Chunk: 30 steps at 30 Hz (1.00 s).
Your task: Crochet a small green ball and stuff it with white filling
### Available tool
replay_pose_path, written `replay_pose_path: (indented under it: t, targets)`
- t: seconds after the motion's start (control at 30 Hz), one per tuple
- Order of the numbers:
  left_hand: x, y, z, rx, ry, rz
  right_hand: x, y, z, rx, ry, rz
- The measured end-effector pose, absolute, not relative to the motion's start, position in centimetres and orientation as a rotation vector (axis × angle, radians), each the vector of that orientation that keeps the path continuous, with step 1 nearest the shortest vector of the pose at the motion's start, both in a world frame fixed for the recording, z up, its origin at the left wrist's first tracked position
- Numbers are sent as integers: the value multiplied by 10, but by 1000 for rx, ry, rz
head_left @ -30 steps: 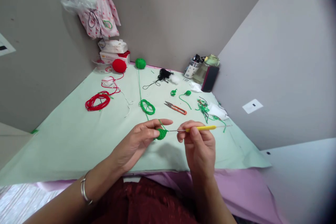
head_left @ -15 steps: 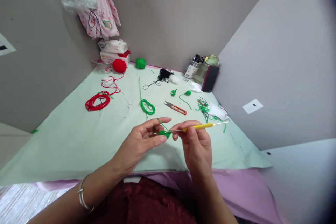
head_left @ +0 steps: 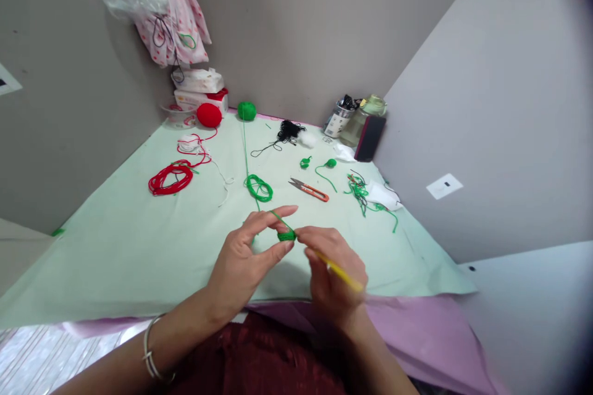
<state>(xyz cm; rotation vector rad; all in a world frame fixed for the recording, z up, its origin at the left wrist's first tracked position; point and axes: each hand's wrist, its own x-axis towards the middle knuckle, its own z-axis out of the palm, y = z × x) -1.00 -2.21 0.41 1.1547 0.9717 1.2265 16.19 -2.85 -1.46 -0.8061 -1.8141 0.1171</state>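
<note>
My left hand point(head_left: 245, 253) pinches a small green crochet piece point(head_left: 286, 236) between thumb and fingers. A strand of green yarn point(head_left: 280, 218) runs over its raised index finger to the piece. My right hand point(head_left: 336, 268) is closed around a crochet hook point(head_left: 340, 273) with a yellow handle, slightly blurred. The hook's tip is hidden by the fingers, right at the edge of the crochet piece. Beyond the left hand lies a loose coil of green yarn point(head_left: 259, 188), and its strand leads back to a green yarn ball point(head_left: 247, 111).
Orange-handled thread snips point(head_left: 309, 189) lie past my hands. Red yarn point(head_left: 170, 179) is coiled at left, black yarn point(head_left: 291, 131) at the back. Small green pieces point(head_left: 330, 163) and yarn scraps point(head_left: 357, 191) lie to the right. A phone point(head_left: 370, 138) leans against a bottle point(head_left: 356, 126).
My right hand has turned, swinging the hook's handle from nearly level to slanting down toward me. The left hand still pinches the green piece, almost in place.
</note>
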Motion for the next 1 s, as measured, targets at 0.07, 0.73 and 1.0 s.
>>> replay_pose_path:
  t: [0.07,0.73,1.0]
  targets:
    - [-8,-21,5,963,865,1160,160,-27,-20,-808,-1857,-80]
    - [-10,-17,5,833,765,1106,160,-16,-11,-760,-1210,1033]
    - [-12,-19,1,967,848,1158,165,-25,-1,-866,-1420,753]
